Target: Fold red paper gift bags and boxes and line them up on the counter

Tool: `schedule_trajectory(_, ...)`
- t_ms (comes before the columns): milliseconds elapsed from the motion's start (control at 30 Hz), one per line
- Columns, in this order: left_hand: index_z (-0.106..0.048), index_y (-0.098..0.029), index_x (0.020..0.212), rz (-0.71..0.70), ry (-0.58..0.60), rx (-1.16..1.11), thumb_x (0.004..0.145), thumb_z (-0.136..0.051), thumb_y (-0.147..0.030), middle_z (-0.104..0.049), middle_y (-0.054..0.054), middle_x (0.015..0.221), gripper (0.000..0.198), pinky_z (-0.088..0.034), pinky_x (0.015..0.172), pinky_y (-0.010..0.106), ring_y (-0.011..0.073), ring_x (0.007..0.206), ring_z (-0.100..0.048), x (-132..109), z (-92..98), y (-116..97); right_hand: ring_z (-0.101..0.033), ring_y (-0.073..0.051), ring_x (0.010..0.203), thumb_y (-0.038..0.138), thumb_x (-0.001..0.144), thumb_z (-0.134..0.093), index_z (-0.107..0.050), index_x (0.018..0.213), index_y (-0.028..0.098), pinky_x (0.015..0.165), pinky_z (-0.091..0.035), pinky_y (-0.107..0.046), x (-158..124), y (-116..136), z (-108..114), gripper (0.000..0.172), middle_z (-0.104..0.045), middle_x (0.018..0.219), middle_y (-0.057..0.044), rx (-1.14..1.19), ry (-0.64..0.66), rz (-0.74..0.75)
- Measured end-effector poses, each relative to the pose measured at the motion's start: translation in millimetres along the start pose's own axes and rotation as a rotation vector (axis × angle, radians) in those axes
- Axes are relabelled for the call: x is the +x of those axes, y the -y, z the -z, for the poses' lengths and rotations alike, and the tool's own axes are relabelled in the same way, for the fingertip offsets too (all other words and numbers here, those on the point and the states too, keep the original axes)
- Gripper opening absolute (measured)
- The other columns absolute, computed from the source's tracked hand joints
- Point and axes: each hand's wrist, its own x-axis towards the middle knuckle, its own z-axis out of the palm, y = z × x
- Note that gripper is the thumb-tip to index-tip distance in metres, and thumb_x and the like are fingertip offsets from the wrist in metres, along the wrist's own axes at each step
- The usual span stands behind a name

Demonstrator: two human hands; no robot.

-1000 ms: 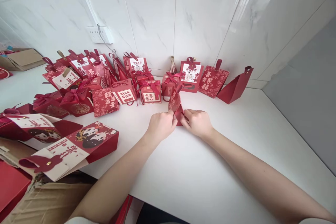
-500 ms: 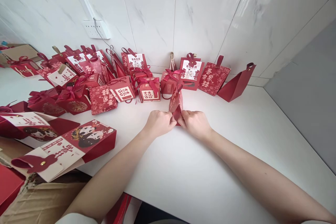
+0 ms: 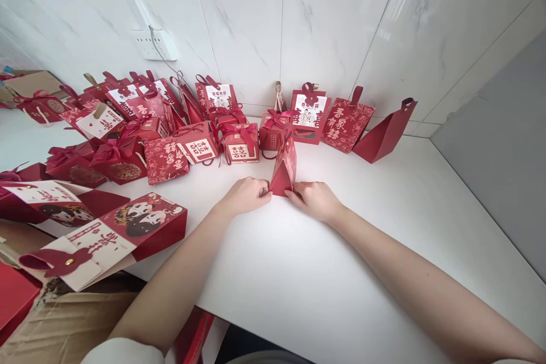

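Observation:
A small red gift box [image 3: 281, 180] with a floral print and a ribbon loop on top stands upright on the white table. One triangular side of it faces me. My left hand [image 3: 248, 194] is closed, its fingertips at the box's lower left corner. On the opposite side, my right hand [image 3: 316, 200] grips the lower right corner, thumb in front and the other fingers partly hidden along the side. Just behind the box sits a red box with a ribbon bow [image 3: 273, 135]. To its left stands another bow-tied box [image 3: 241, 145] with a white label.
Several red gift boxes, among them a floral one [image 3: 348, 125] and a plain-sided one [image 3: 386, 133], line the tiled wall [image 3: 247, 23]. More crowd the left, including a long box with cartoon figures [image 3: 160, 236]. A cardboard carton [image 3: 81, 318] is at lower left.
The box's lower front has spread into a wider, clearer triangle. My left hand has shifted left and my hands are farther apart at its base. The camera view has moved slightly.

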Motion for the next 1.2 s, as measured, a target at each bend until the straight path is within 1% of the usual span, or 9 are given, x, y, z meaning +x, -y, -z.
schedule_trajectory(167, -0.060, -0.022, 0.067, -0.001, -0.026, 0.076, 0.081, -0.045, -0.033, -0.063, 0.000, 0.063, 0.023, -0.036, 0.057, 0.026, 0.0154, 0.059, -0.056, 0.0, -2.4, -4.4, -0.055, -0.013, 0.056, 0.036, 0.094, -0.037, -0.052, 0.075, 0.020, 0.054, -0.025, -0.026, 0.2, -2.9, 0.4, 0.029, -0.064, 0.069, 0.000, 0.082, 0.050, -0.008)
schedule_trajectory(367, -0.063, -0.021, 0.067, 0.045, -0.040, 0.104, 0.076, -0.049, -0.029, -0.065, 0.000, 0.064, 0.019, -0.038, 0.057, 0.027, 0.0160, 0.058, -0.058, 1.5, -8.9, -13.8, -0.056, -0.014, 0.059, 0.031, 0.090, -0.040, -0.054, 0.079, 0.020, 0.055, -0.026, -0.026, 0.5, -2.6, -1.8, 0.020, -0.066, 0.074, 0.000, 0.078, 0.058, -0.061)
schedule_trajectory(633, -0.064, -0.021, 0.067, 0.117, -0.129, 0.150, 0.070, -0.051, -0.026, -0.066, 0.002, 0.064, 0.014, -0.038, 0.058, 0.029, 0.0191, 0.061, -0.060, 4.8, -24.3, -21.3, -0.059, -0.015, 0.061, 0.028, 0.090, -0.038, -0.054, 0.083, 0.019, 0.056, -0.027, -0.027, 0.5, 2.1, -10.5, 0.020, -0.067, 0.078, -0.003, 0.027, 0.008, -0.081)
schedule_trajectory(700, -0.063, -0.021, 0.067, 0.124, -0.133, 0.146, 0.071, -0.051, -0.026, -0.066, 0.002, 0.064, 0.014, -0.038, 0.057, 0.029, 0.0190, 0.061, -0.060, 4.6, -24.9, -21.9, -0.058, -0.015, 0.060, 0.028, 0.091, -0.038, -0.053, 0.084, 0.019, 0.056, -0.027, -0.027, 0.6, 1.4, -10.7, 0.019, -0.067, 0.078, -0.003, 0.028, 0.005, -0.080)
schedule_trajectory(800, -0.063, -0.021, 0.067, 0.114, -0.117, 0.129, 0.073, -0.051, -0.028, -0.066, 0.001, 0.064, 0.014, -0.036, 0.055, 0.029, 0.0183, 0.060, -0.059, 2.8, -20.9, -21.1, -0.058, -0.015, 0.061, 0.028, 0.092, -0.037, -0.052, 0.083, 0.020, 0.056, -0.026, -0.027, 0.4, -1.7, -7.5, 0.019, -0.067, 0.078, -0.002, 0.044, 0.024, -0.058)
schedule_trajectory(867, -0.062, -0.021, 0.067, 0.083, -0.094, 0.107, 0.077, -0.050, -0.031, -0.065, 0.001, 0.064, 0.019, -0.035, 0.055, 0.028, 0.0175, 0.058, -0.058, 1.1, -16.0, -20.0, -0.058, -0.015, 0.062, 0.031, 0.093, -0.037, -0.052, 0.082, 0.020, 0.055, -0.026, -0.026, 0.3, -4.0, -4.5, 0.022, -0.067, 0.078, -0.002, 0.065, 0.048, -0.038)
schedule_trajectory(1000, -0.064, -0.020, 0.068, 0.027, -0.058, 0.095, 0.089, -0.037, -0.044, -0.065, 0.003, 0.064, 0.042, -0.034, 0.054, 0.028, 0.0172, 0.057, -0.058, -0.7, -9.1, -18.3, -0.059, -0.015, 0.063, 0.038, 0.095, -0.036, -0.052, 0.080, 0.021, 0.056, -0.028, -0.026, 0.1, -6.5, -2.5, 0.028, -0.067, 0.078, -0.001, 0.088, 0.046, -0.036)
schedule_trajectory(1067, -0.065, -0.019, 0.070, 0.018, -0.056, 0.123, 0.092, -0.032, -0.046, -0.065, 0.005, 0.064, 0.048, -0.034, 0.055, 0.028, 0.0178, 0.058, -0.058, -0.5, -9.1, -18.2, -0.059, -0.015, 0.064, 0.038, 0.096, -0.035, -0.052, 0.080, 0.021, 0.057, -0.028, -0.026, -0.2, -6.4, -3.7, 0.030, -0.067, 0.078, -0.001, 0.091, 0.028, -0.032)
schedule_trajectory(1200, -0.066, -0.019, 0.072, 0.020, -0.090, 0.206, 0.092, -0.030, -0.050, -0.065, 0.006, 0.064, 0.052, -0.032, 0.056, 0.029, 0.0189, 0.060, -0.060, -0.2, -10.9, -20.2, -0.059, -0.014, 0.064, 0.039, 0.097, -0.032, -0.054, 0.081, 0.020, 0.057, -0.027, -0.026, -1.2, -3.8, -5.0, 0.033, -0.068, 0.079, -0.001, 0.061, 0.005, -0.056)
